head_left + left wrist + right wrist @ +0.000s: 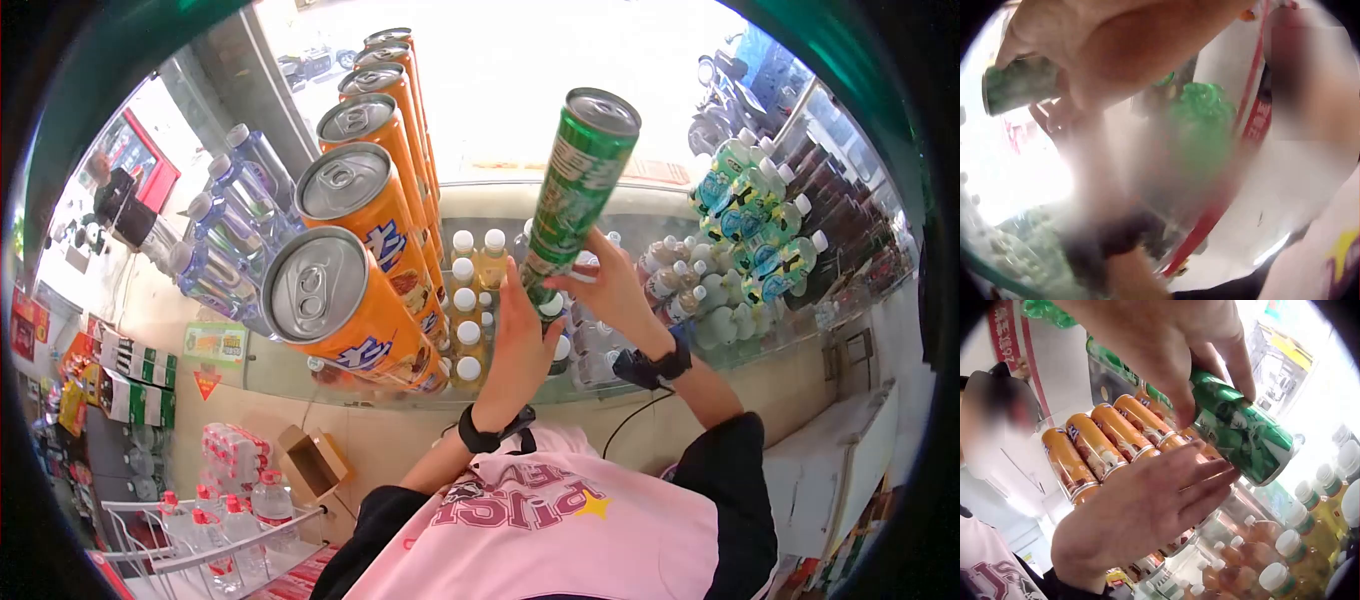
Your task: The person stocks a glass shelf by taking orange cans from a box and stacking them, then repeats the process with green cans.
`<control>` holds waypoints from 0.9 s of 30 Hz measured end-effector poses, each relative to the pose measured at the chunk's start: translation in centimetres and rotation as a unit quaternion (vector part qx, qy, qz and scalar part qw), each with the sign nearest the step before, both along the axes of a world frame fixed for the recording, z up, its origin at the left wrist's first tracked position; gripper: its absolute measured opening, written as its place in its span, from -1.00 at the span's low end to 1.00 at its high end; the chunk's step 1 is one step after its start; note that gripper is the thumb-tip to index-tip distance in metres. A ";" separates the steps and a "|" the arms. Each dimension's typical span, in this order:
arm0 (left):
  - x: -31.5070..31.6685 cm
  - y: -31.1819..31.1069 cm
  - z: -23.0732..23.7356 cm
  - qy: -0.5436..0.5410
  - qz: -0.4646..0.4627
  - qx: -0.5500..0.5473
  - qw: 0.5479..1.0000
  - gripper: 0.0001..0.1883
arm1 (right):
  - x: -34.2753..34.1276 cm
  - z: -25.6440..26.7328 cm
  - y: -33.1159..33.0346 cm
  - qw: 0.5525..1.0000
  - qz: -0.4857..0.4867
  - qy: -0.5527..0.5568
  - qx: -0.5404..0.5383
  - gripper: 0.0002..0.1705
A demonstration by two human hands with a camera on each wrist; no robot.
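Note:
A tall green drink can [582,175] stands tilted above the glass counter [560,385], its silver top uppermost in the head view. My right hand [612,290] holds its lower part, and the right wrist view shows thumb and fingers on opposite sides of the green can [1241,428]. My left hand [520,335] lies along its other side with straight fingers, fingertips right at the can. In the left wrist view the green can [1019,84] shows beyond the blurred hands. Stacked orange cans [345,290] stand left of my left hand.
Several white-capped bottles [466,335] stand close below the hands. Clear water bottles [225,235] line the left side; green-labelled bottles [760,215] are grouped at the right. A white wire rack [215,560] with red-capped bottles and an open cardboard box [312,462] are at lower left.

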State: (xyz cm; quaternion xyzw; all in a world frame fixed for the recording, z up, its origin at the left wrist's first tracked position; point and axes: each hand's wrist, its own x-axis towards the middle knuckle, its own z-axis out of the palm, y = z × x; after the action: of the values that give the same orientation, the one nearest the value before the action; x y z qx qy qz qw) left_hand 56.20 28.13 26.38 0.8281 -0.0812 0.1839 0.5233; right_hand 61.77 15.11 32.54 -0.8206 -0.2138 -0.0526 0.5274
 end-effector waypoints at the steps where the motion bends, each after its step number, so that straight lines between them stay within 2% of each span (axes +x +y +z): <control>1: 0.1 0.2 0.1 -0.001 -0.005 0.004 1.000 -0.18 | 0.8 -0.1 0.2 1.000 -0.005 -0.001 0.004 -0.36; 3: 0.2 0.7 0.2 0.008 -0.094 0.042 0.995 -0.08 | 2.5 -0.9 0.6 0.999 0.025 -0.027 0.033 -0.37; 4: 0.9 0.9 -0.4 0.011 -0.097 0.047 0.994 -0.08 | 3.1 -0.5 0.8 0.999 0.030 -0.011 0.026 -0.37; 6: 3.4 1.1 -1.8 0.036 -0.109 -0.027 0.993 -0.12 | 4.7 -0.8 1.3 0.999 0.031 -0.015 0.027 -0.38; 7: 4.4 1.1 -1.5 0.037 -0.108 -0.026 0.993 -0.12 | 5.4 -1.1 1.6 0.999 0.033 -0.019 0.024 -0.39; 9: 6.5 1.2 -0.7 0.145 -0.087 -0.120 0.978 -0.12 | 6.8 -1.3 2.1 0.998 0.041 -0.050 0.016 -0.38; 11: 8.8 0.6 -2.0 0.162 -0.098 -0.192 0.963 -0.13 | 8.5 -1.1 2.7 0.994 0.023 -0.095 -0.051 -0.38; 12: 9.2 0.2 -1.5 0.136 -0.039 -0.138 0.980 -0.13 | 9.4 -1.2 3.0 0.994 0.026 -0.097 -0.050 -0.38; 15: 9.8 -0.4 0.0 0.158 0.019 -0.224 0.962 -0.15 | 11.3 -1.6 3.9 0.995 0.048 -0.082 -0.024 -0.37; 17: 11.3 -0.5 -1.2 0.101 0.038 -0.268 0.957 -0.19 | 12.2 -1.7 4.6 0.998 0.027 -0.052 -0.003 -0.36; 21: 11.6 -0.6 -1.3 0.067 0.039 -0.285 0.955 -0.22 | 14.2 -2.6 5.2 0.995 0.030 -0.096 -0.015 -0.39; 23: 11.2 -0.4 0.4 0.087 0.020 -0.350 0.932 -0.22 | 15.1 -2.8 5.4 0.992 0.033 -0.122 0.015 -0.38; 27: 12.5 -0.1 -0.9 0.083 0.014 -0.408 0.909 -0.23 | 15.5 -2.9 5.9 0.993 0.033 -0.091 0.062 -0.39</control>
State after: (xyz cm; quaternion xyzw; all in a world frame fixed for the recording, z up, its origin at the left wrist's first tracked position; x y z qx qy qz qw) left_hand 68.65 28.01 25.53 0.5554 0.0561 0.1393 0.8179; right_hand 77.23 21.03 29.66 -0.7706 -0.2844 -0.1227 0.5570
